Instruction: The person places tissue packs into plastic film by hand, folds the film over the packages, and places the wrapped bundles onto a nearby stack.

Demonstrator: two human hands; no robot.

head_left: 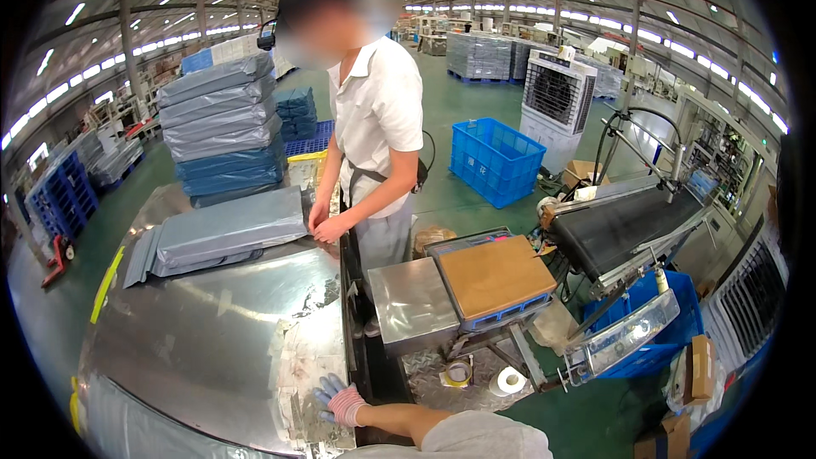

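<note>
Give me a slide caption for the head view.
Gloved hand rests on a steel table while a co-worker handles grey bags.

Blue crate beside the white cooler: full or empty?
Empty: the blue crate shows its bare lattice walls and floor inside, nothing in it.

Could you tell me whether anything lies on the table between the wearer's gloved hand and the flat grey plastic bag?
Nothing visible does: bare shiny metal table top stretches from the gloved hand to the flat grey plastic bag. A co-worker's hands rest at the bag's far right end.
</note>
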